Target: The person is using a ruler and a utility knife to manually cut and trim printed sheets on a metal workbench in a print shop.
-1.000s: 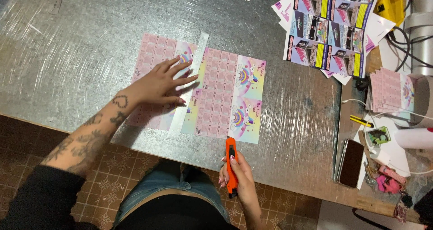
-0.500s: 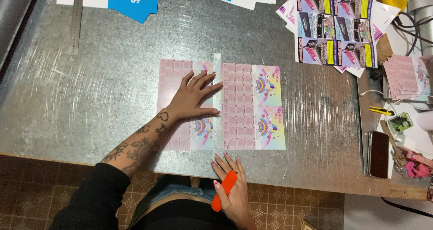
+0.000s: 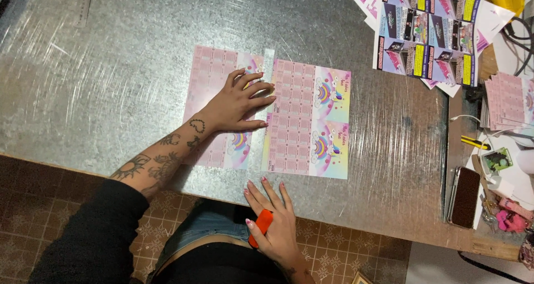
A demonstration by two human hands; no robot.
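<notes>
1. Right hand (image 3: 276, 228) at the near edge of the metal table (image 3: 111, 95), fingers loosely spread, thumb pinning an orange utility knife (image 3: 260, 227) against the palm; knife held below the table edge, clear of the paper.
2. Left hand (image 3: 236, 103) pressed flat, fingers splayed and holding nothing closed in them, fingertips resting on a clear plastic ruler (image 3: 266, 86) and on the printed sheet beneath.
3. Ruler lying upright along the gap between two sheets, its far end poking out beyond the fingers.
4. Left-hand sheet (image 3: 214, 78), pink calendar grid with a pastel rainbow corner, partly covered by the tattooed forearm (image 3: 161, 159).
5. Right-hand sheet (image 3: 308, 120), just beside the ruler, with the same pink grids and two pastel unicorn-and-rainbow panels stacked on its right half; near edge close to the table's front lip.
6. Scratched, shiny table top stretching left, a metal ruler (image 3: 83, 3) lying at the far left corner.
7. Far right: a spread of colourful printed flyers (image 3: 425, 31) in purple, yellow and pink, well apart from the hands.
8. At the right edge: a small stack of pink calendar cards (image 3: 509, 100), a yellow pen (image 3: 475, 144), and a dark phone (image 3: 463, 198) lying face up near the table's front corner.
9. Below the table: patterned brown floor tiles (image 3: 33, 189), black sleeve (image 3: 89, 239) and denim shorts (image 3: 194, 225) in view.
</notes>
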